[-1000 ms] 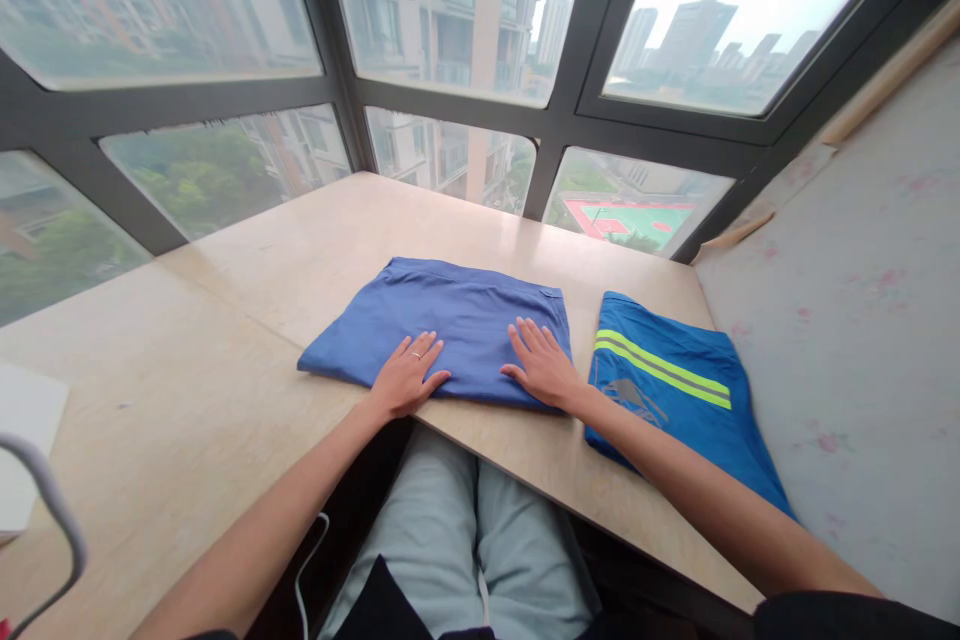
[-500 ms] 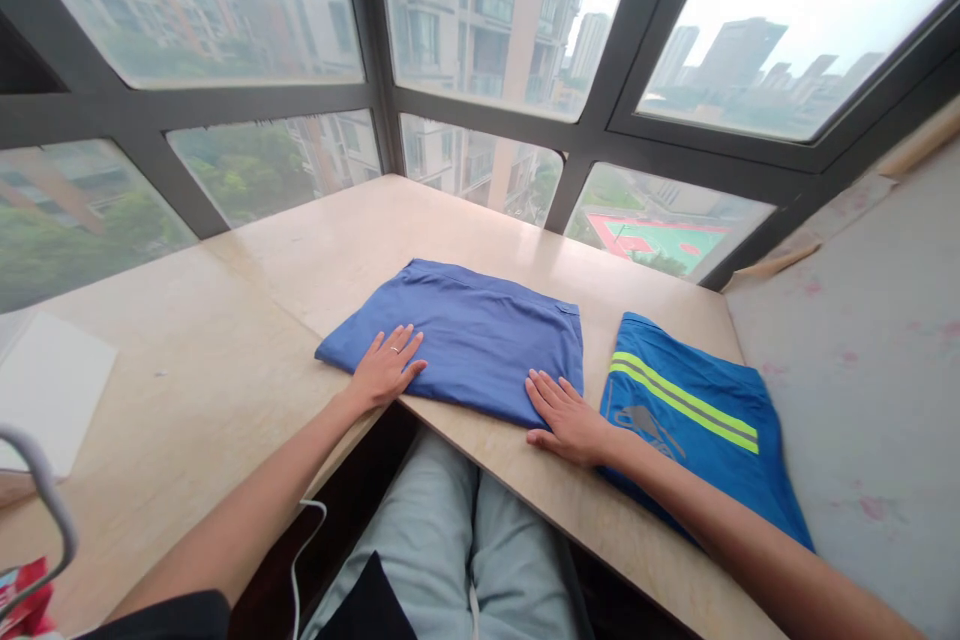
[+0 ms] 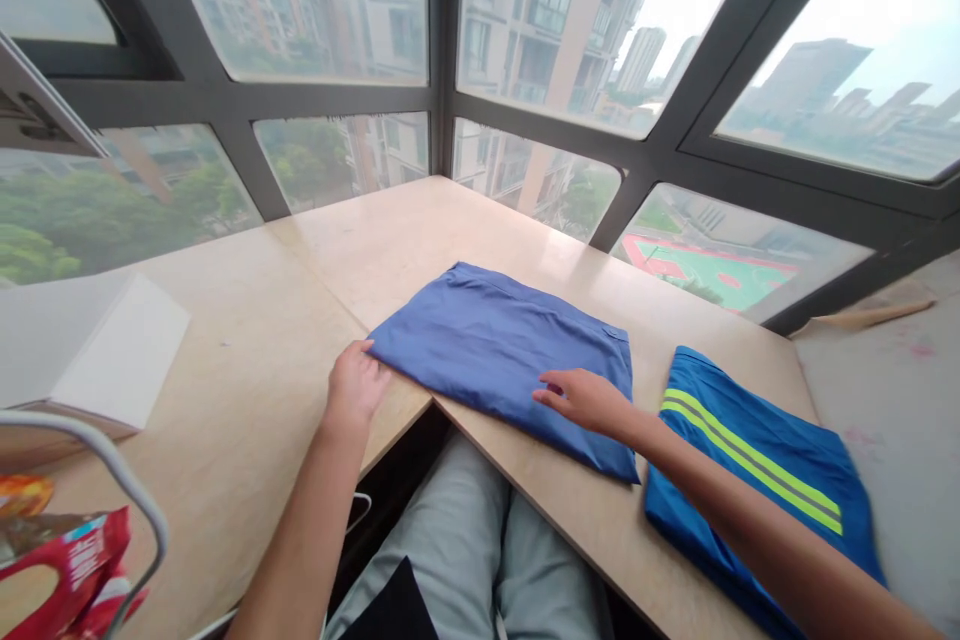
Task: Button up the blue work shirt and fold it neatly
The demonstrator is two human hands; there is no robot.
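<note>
A folded periwinkle-blue garment (image 3: 495,350) lies flat on the wooden table (image 3: 285,320) in front of me. My left hand (image 3: 354,388) is at the garment's near left corner, fingers curled around its edge. My right hand (image 3: 581,398) rests on the garment's near right part, fingers pointing left over the cloth. To the right lies a folded bright-blue pair of shorts (image 3: 757,485) with neon-yellow stripes, partly under my right forearm.
A white box (image 3: 97,350) sits at the table's left. A red snack packet (image 3: 71,570) and a grey curved bar (image 3: 112,480) show at bottom left. Windows ring the table's far side. A pale speckled surface (image 3: 885,390) lies at the right.
My left hand slid left off the garment's top to its near left corner and curled on the edge. My right hand lifted its palm and turned leftward. The view swung to the left.
</note>
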